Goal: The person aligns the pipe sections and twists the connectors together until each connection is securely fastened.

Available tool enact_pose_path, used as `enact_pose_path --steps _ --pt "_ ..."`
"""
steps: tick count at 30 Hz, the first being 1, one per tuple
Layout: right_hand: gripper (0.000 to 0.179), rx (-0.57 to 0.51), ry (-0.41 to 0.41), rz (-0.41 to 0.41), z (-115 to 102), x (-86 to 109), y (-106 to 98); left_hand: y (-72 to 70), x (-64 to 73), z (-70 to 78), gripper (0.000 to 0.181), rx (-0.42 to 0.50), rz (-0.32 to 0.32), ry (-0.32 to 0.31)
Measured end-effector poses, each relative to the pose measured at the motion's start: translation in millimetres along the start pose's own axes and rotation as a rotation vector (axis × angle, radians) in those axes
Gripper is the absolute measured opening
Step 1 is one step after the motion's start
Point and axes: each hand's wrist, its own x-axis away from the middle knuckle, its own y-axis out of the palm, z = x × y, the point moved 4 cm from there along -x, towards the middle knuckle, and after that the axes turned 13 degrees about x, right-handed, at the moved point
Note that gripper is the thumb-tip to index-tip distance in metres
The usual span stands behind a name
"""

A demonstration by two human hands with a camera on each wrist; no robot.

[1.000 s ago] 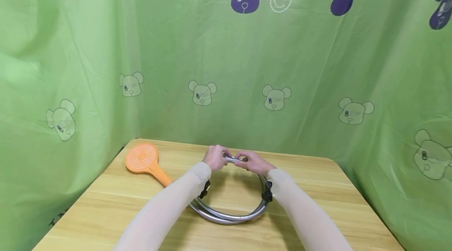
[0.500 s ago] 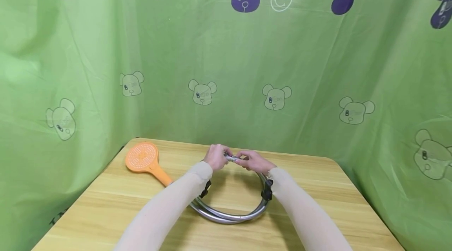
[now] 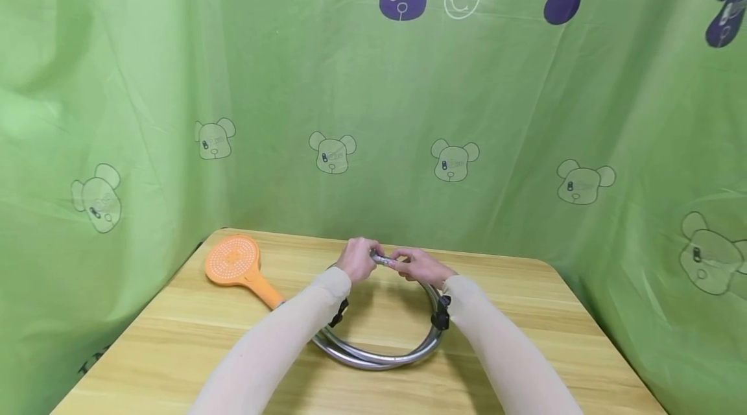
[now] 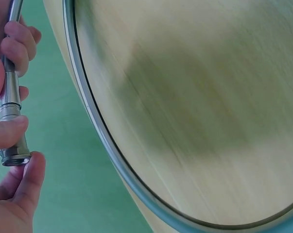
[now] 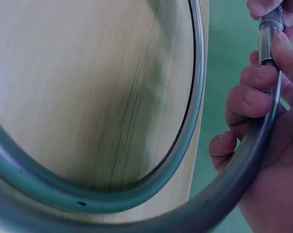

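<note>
A silver metal shower hose (image 3: pixel 379 362) lies coiled on the table, and one end of it is raised between my two hands. My left hand (image 3: pixel 357 260) pinches the metal fitting (image 4: pixel 10 109) at that end between thumb and fingers, close to its open rim. Just behind, my right hand (image 3: pixel 423 267) has its fingers curled round the hose, its thumb against the fitting's sleeve in the right wrist view. An orange hand shower (image 3: pixel 233 262) lies face up at the left, its handle pointing towards the coil; my left sleeve hides where they meet.
The wooden table (image 3: pixel 525 324) has a green patterned curtain (image 3: pixel 391 201) hanging behind it and along both sides. Black straps (image 3: pixel 441 313) with the wrist cameras sit on both wrists, above the coil.
Both hands keep their hold on the hose end, with small finger movements around the fitting. The coil and the orange hand shower stay where they were.
</note>
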Motion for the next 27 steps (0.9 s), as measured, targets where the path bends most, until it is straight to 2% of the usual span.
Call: enact_pose_path --steps 6,11,15,21,27 --pt "0.02 0.052 -0.024 0.024 0.0 2.1 -4.1 -1.6 -2.6 3.5 0.031 0.007 -0.007 0.029" --pt "0.018 0.011 -0.028 0.055 6.5 6.1 -8.5 -1.8 -3.2 4.2 0.037 0.068 -0.032 -0.005" --pt "0.023 -0.007 0.008 0.112 15.8 9.5 -12.4 -3.2 -0.6 3.3 0.041 0.089 -0.047 -0.041" --pt "0.032 0.045 0.063 0.183 22.3 17.8 -18.8 -5.7 3.7 0.9 0.036 0.081 -0.067 -0.073" --pt "0.028 0.071 0.124 0.219 29.4 24.4 -23.4 -10.7 4.5 -3.5 0.037 0.05 -0.12 -0.106"
